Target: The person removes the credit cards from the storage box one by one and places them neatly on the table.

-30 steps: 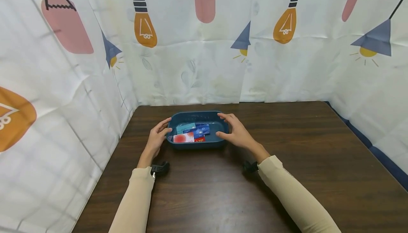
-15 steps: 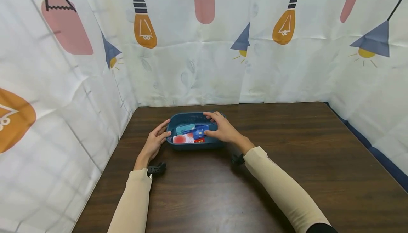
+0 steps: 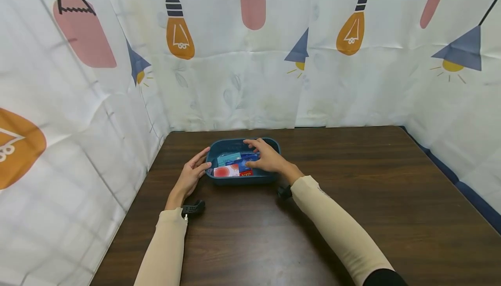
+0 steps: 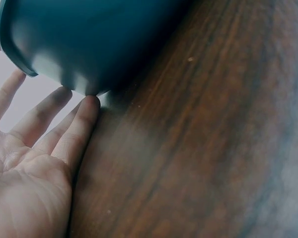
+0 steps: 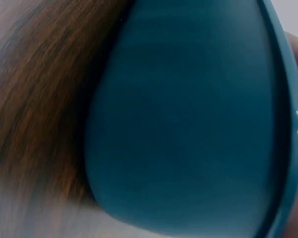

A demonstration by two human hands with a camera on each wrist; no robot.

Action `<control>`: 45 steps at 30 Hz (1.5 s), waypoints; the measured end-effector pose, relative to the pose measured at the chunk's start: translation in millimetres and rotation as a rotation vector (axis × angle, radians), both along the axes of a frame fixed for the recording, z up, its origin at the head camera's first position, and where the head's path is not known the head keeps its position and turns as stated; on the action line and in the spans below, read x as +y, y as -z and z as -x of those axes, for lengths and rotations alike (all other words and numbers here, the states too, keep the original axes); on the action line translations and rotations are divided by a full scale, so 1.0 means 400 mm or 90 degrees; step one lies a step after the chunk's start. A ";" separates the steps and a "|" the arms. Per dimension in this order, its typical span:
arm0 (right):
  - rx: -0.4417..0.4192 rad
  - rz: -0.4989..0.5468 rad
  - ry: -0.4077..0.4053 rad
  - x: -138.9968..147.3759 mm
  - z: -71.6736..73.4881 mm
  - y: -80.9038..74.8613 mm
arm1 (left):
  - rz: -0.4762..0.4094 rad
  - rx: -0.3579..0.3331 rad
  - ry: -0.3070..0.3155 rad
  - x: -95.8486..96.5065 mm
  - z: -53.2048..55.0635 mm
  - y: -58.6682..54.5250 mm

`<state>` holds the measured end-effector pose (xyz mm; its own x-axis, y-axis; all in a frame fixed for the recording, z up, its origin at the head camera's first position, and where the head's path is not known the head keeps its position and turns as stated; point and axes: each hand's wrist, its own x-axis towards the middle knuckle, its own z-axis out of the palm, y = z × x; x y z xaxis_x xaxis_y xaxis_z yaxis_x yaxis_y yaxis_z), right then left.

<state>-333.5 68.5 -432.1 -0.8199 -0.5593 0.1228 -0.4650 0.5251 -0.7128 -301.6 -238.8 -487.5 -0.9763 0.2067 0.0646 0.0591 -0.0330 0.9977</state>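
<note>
A dark teal oval basin [image 3: 242, 181] stands on the table in the head view with several plastic cards inside. Among them are a light teal card [image 3: 228, 158], blue cards [image 3: 245, 162], a white card with a red disc [image 3: 226, 171] and a red card [image 3: 245, 173] lettered VIP. At the basin's left end is my left hand [image 3: 190, 175]; its extended fingertips [image 4: 89, 101] meet the outer wall in the left wrist view. My right hand [image 3: 270, 157] reaches over the right side, fingers spread, thumb by the blue cards. The right wrist view shows mostly basin wall, hiding the fingertips.
The basin sits near the back of a dark wood-grain table [image 3: 352, 199]. Behind and on both sides hangs a white curtain [image 3: 235, 81] printed with lamps and bulbs. A black band [image 3: 194, 207] is at my left wrist, another band [image 3: 285, 191] at my right.
My right hand has moved left from the basin's right rim to above the cards. My left hand stays at the left end, and the cards look unmoved.
</note>
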 end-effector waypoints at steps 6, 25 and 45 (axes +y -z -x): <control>-0.014 -0.048 0.001 -0.014 0.011 0.006 | 0.009 0.000 0.002 -0.003 0.002 0.002; -0.055 -0.185 0.001 -0.035 0.034 0.011 | 0.003 0.001 0.000 -0.006 -0.003 0.001; -0.053 -0.219 0.027 -0.049 0.049 0.033 | 0.011 0.001 -0.002 -0.003 -0.005 0.002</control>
